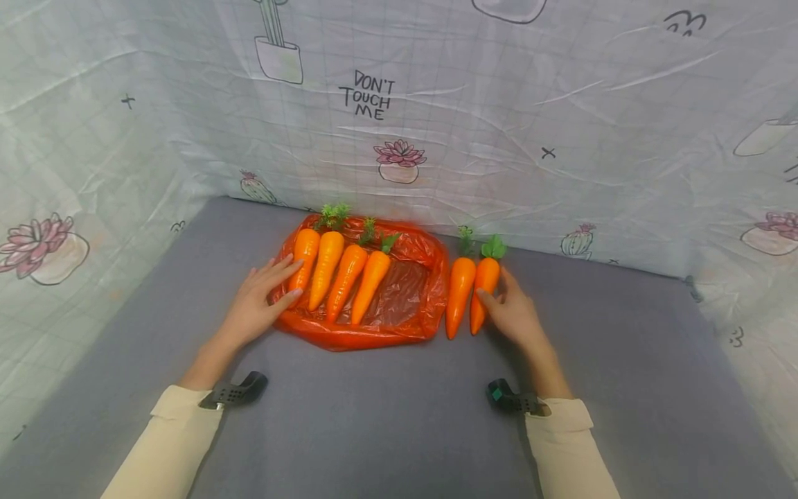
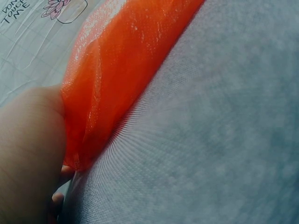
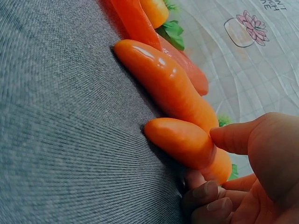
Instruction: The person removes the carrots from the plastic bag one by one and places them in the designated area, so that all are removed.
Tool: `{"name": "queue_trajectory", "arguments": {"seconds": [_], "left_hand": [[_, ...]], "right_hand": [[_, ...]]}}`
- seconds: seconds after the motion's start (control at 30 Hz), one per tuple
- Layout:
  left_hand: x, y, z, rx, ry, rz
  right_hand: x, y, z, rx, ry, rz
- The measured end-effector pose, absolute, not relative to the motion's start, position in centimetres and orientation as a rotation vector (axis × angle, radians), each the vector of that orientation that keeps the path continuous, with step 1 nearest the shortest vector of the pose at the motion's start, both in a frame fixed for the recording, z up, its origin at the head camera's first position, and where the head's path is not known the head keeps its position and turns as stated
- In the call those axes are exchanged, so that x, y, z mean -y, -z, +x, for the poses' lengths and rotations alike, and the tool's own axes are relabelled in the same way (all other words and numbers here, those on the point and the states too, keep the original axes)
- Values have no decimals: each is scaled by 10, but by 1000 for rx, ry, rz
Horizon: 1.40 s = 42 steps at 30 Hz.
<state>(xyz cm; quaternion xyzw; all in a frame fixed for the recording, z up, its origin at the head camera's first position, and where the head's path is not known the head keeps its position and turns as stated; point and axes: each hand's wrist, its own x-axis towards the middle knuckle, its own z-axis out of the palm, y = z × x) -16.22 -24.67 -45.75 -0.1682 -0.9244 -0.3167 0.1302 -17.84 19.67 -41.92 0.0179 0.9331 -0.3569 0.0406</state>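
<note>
An orange-red plastic bag (image 1: 405, 336) lies spread on the table, its edges raised around several carrots. My left hand (image 1: 258, 298) rests at the bag's left side, fingers reaching over the rim to the leftmost carrot (image 1: 305, 249). In the left wrist view the bag's wall (image 2: 117, 60) rises beside that hand, the thumb's tip hidden behind it. To the right of the bag two carrots lie side by side. My right hand (image 1: 514, 308) grips the outer carrot (image 1: 486, 277), thumb on top and fingers curled beneath; the inner carrot (image 1: 460, 294) lies close against it.
Leafy green tops (image 1: 333, 216) point toward the back. A grey cloth covers the table (image 1: 374, 416). Behind it hangs a pale printed curtain (image 1: 474, 125), close to the bag's far edge. Each wrist wears a black strap with a camera (image 1: 240, 391).
</note>
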Motion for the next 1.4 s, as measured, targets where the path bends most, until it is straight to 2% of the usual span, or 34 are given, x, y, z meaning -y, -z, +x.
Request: {"name": "queue_trajectory", "arguments": {"seconds": [0.83, 1.4], "left_hand": [[251, 455, -162, 2684, 933, -486], [247, 456, -162, 2711, 945, -472]], "right_hand": [[-199, 406, -181, -2895, 1150, 35], [-161, 384, -177, -3024, 1339, -65]]}}
